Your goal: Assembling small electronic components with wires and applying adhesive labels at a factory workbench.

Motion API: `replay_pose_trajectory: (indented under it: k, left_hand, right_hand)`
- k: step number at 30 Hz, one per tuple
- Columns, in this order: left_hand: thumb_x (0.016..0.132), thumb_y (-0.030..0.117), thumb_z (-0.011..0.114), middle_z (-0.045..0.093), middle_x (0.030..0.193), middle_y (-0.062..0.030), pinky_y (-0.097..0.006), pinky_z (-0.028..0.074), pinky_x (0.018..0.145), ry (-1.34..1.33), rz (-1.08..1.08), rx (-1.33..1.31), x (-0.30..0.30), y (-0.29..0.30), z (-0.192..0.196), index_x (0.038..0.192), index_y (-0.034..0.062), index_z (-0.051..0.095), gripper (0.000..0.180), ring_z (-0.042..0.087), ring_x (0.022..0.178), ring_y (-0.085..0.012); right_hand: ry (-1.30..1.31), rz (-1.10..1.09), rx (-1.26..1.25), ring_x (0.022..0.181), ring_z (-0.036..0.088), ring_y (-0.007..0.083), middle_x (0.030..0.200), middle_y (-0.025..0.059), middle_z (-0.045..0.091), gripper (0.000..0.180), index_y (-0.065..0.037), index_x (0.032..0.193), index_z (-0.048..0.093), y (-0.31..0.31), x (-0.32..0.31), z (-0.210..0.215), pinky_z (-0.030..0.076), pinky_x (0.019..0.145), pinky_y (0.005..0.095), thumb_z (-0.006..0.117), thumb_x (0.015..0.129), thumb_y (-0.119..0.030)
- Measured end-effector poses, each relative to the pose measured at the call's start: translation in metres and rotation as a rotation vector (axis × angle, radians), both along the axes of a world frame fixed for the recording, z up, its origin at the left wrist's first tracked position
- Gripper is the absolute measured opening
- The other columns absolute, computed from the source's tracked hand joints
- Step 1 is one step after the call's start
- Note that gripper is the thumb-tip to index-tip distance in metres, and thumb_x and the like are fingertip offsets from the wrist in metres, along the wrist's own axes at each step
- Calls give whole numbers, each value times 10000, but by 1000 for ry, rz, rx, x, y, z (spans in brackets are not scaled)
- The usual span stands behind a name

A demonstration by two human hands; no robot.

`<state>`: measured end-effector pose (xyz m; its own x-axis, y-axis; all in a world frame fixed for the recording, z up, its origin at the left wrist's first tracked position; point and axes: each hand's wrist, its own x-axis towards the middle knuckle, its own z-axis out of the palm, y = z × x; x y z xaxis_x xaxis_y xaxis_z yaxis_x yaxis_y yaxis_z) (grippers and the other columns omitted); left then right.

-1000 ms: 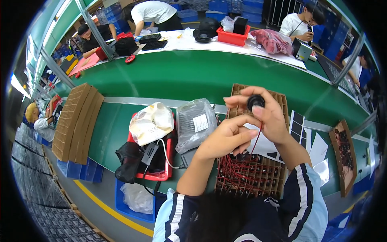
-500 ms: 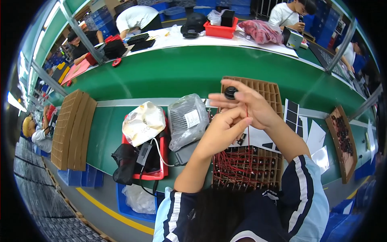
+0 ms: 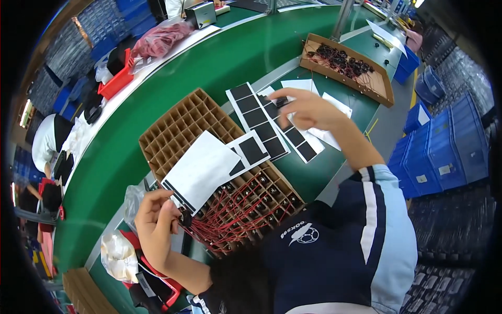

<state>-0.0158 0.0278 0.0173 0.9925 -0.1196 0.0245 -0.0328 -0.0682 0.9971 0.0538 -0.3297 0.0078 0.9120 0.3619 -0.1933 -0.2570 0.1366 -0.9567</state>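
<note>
My left hand (image 3: 156, 220) is at the near left corner of the divided cardboard tray, thumb and fingers pinched together. At its fingertips is a black round part (image 3: 185, 217), beside the edge of a white sheet (image 3: 203, 168). My right hand (image 3: 311, 111) hovers above sheets of black square labels (image 3: 254, 121), index finger stretched out and the other fingers bent apart from it. A small dark piece (image 3: 281, 101) shows between those fingers; whether they touch it I cannot tell. Black parts with red wires (image 3: 238, 209) fill the near cells of the tray (image 3: 196, 112).
Beyond the labels, a shallow cardboard box (image 3: 384, 91) holds wired black parts. To the left are a red basket (image 3: 170, 293), a cream bag (image 3: 119, 256) and a clear plastic bag (image 3: 133, 204). Blue bins (image 3: 439, 152) are stacked at the right. Across the green divider, another person bends over.
The view has turned toward the right. My hands, together over the tray before, are now far apart: the right over the label sheets, the left at the tray's corner.
</note>
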Motion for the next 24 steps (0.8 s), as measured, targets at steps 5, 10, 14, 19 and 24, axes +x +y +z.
replay_pose_trajectory:
  k: [5, 10, 14, 19, 24]
  left_hand:
    - [853, 88, 489, 514, 646, -44, -157, 320, 386, -57, -26, -42, 10, -1, -6, 949, -24, 507, 148, 421, 469, -44]
    - [844, 80, 499, 512, 635, -53, -169, 315, 365, -146, 70, -98, 7, -7, -10, 907, -34, 498, 130, 422, 459, -59]
    - [819, 67, 531, 505, 619, -62, -181, 317, 361, -226, 148, -235, 0, -12, -13, 877, -34, 490, 124, 410, 439, -73]
    - [808, 17, 521, 514, 619, -80, -178, 327, 356, -236, 125, -311, -4, -35, -7, 867, -37, 481, 89, 432, 433, -84]
    - [824, 6, 502, 501, 613, -55, -165, 334, 349, -261, 242, -199, -1, -28, -5, 849, -36, 489, 50, 444, 451, -72]
  right_hand:
    - [-819, -351, -999, 547, 530, 105, 810, 104, 604, 444, -2, 1189, 392, -181, 40, -15, 387, 433, 219, 520, 775, -97]
    - [-499, -850, -1710, 816, 586, 311, 899, 195, 598, 638, -20, 1209, 372, -158, 73, -20, 463, 711, 357, 626, 727, -353]
    - [-427, 60, -569, 941, 549, 210, 1095, 111, 544, 485, -32, 1187, 450, 0, 36, -16, 464, 751, 294, 582, 791, -279]
    - [-476, 642, 4, 974, 541, 230, 1217, 189, 432, 660, 9, 1282, 291, 143, -21, -36, 468, 734, 285, 641, 763, -199]
    - [-188, 704, 132, 621, 580, 111, 698, 96, 615, 287, 53, 1012, 491, 171, -25, -44, 447, 556, 225, 545, 819, -152]
